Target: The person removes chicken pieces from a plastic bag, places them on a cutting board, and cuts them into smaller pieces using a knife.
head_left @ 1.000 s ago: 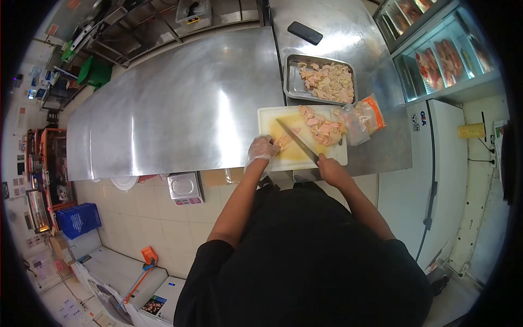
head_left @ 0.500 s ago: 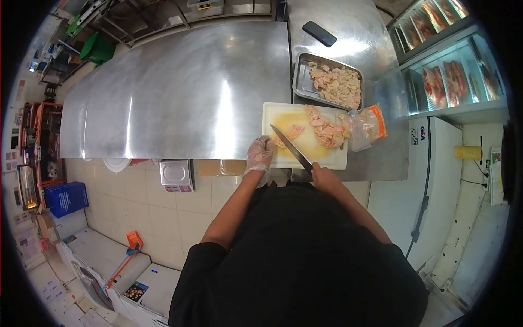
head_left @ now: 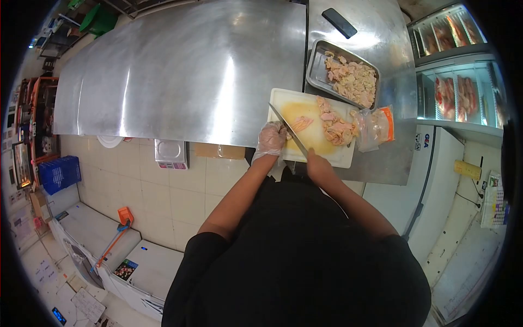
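My right hand, bare, is wrapped round the handle of a long kitchen knife. Its blade slants up and left across the white cutting board. On the left edge of the board, my left hand, in a clear plastic glove, has its fingers curled on raw chicken close beside the blade. A pale pink strip of chicken lies just right of the knife. A larger heap of raw chicken rests on the board's right side. The left fingertips are partly hidden.
Behind the board stands a metal tray of cut chicken pieces. A plastic bag with an orange end lies right of the board. A black phone is farther back on the steel table. A scale sits below the table's front edge.
The view has shifted, so the board and tray appear farther right and higher. The left hand has come nearer the blade, and the knife now lies between its fingers and the chicken strip.
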